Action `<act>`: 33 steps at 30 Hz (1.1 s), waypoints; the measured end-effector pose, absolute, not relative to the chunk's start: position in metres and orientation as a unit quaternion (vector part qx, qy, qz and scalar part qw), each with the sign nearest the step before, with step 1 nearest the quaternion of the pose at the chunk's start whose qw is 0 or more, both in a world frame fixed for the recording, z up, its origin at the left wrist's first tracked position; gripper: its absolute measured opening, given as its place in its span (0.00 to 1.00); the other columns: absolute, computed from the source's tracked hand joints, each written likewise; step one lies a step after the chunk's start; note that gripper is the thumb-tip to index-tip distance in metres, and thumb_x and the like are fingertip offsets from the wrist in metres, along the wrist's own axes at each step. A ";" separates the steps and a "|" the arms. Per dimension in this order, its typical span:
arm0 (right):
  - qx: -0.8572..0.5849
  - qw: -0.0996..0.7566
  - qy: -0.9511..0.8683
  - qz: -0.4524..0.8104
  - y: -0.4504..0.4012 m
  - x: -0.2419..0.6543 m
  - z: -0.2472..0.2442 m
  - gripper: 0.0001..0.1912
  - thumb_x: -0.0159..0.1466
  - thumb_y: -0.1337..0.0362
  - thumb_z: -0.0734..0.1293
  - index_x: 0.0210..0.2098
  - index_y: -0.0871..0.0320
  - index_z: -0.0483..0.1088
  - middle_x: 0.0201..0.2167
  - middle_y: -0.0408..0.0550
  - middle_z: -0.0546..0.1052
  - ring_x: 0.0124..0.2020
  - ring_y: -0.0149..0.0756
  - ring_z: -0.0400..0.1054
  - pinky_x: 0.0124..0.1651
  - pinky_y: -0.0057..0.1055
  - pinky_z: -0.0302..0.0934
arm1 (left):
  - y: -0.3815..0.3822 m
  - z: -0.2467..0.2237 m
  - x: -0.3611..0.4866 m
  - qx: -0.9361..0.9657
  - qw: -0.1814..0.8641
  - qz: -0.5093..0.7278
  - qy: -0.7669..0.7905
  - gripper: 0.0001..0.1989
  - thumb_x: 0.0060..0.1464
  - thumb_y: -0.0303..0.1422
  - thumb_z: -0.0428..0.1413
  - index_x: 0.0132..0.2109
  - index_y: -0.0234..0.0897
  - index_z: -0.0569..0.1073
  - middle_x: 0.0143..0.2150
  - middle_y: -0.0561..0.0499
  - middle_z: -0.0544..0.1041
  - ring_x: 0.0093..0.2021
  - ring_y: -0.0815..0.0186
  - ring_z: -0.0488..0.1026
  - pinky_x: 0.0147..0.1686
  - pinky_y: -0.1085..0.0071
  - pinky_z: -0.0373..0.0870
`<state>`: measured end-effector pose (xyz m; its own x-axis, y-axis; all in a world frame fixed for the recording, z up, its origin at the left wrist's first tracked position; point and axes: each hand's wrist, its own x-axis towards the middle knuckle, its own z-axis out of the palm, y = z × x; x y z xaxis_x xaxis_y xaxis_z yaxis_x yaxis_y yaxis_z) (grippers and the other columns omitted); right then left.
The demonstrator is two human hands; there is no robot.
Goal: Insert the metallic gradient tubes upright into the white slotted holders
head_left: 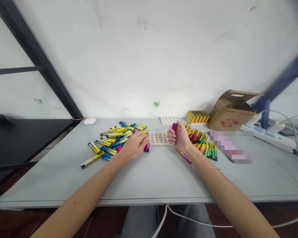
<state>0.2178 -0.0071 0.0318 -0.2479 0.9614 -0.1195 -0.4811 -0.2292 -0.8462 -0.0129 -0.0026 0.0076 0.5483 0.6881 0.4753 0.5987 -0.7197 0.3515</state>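
Note:
My right hand [180,137] is wrapped round a slim shiny purple tube [174,128], held upright with its dark end up. My left hand [134,144] is palm down, its fingers bent onto another purple tube [146,147], with the grip partly hidden. Between my hands lies a cream tray with rows of round holes [159,138], and my right fingers overlap its right end. A loose pile of yellow and blue metallic tubes [118,140] with dark ends spreads beside my left hand. More coloured tubes [208,149], red, green and gold, lie right of my right wrist.
At the back sit a second cream tray [169,120] and a tray packed with upright golden tubes [198,116]. An open cardboard box [229,114] stands behind a blurred pink item [229,147]. A white power strip [270,137] lies right; a small white case [90,121] lies left.

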 end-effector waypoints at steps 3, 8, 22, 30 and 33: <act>-0.363 0.514 -0.347 0.695 -0.006 0.217 0.031 0.25 0.61 0.45 0.57 0.18 0.53 0.47 0.14 0.33 0.44 0.14 0.24 0.36 0.15 0.24 0.35 | -0.002 0.006 -0.013 0.878 0.071 0.301 0.365 0.17 0.67 0.36 0.40 0.41 0.38 0.72 0.42 0.46 0.75 0.45 0.60 0.70 0.48 0.61 0.67; -0.360 0.522 -0.342 0.694 -0.008 0.214 0.035 0.22 0.61 0.48 0.55 0.18 0.53 0.45 0.14 0.33 0.42 0.15 0.25 0.32 0.15 0.24 0.32 | -0.002 0.003 -0.013 0.879 0.071 0.303 0.361 0.16 0.67 0.35 0.41 0.41 0.38 0.72 0.42 0.46 0.76 0.47 0.60 0.70 0.51 0.61 0.66; -0.339 0.504 -0.355 0.710 -0.009 0.208 0.031 0.20 0.62 0.50 0.54 0.19 0.53 0.47 0.15 0.32 0.42 0.15 0.25 0.32 0.15 0.23 0.34 | -0.004 0.005 -0.011 0.883 0.080 0.298 0.354 0.17 0.67 0.36 0.41 0.42 0.37 0.73 0.44 0.45 0.76 0.48 0.59 0.70 0.52 0.59 0.66; -0.300 0.501 -0.398 0.708 -0.010 0.210 0.031 0.24 0.62 0.43 0.56 0.25 0.57 0.64 0.19 0.38 0.57 0.18 0.27 0.51 0.20 0.25 0.48 | -0.006 0.008 -0.010 0.871 0.102 0.309 0.367 0.16 0.67 0.37 0.42 0.45 0.36 0.73 0.45 0.44 0.76 0.50 0.58 0.70 0.52 0.60 0.65; -0.282 0.527 -0.425 0.679 -0.012 0.207 0.031 0.17 0.61 0.49 0.61 0.33 0.57 0.71 0.26 0.43 0.67 0.26 0.31 0.63 0.29 0.28 0.59 | -0.006 0.006 -0.009 0.853 0.127 0.330 0.385 0.16 0.66 0.39 0.43 0.48 0.37 0.72 0.49 0.44 0.76 0.54 0.57 0.70 0.54 0.59 0.64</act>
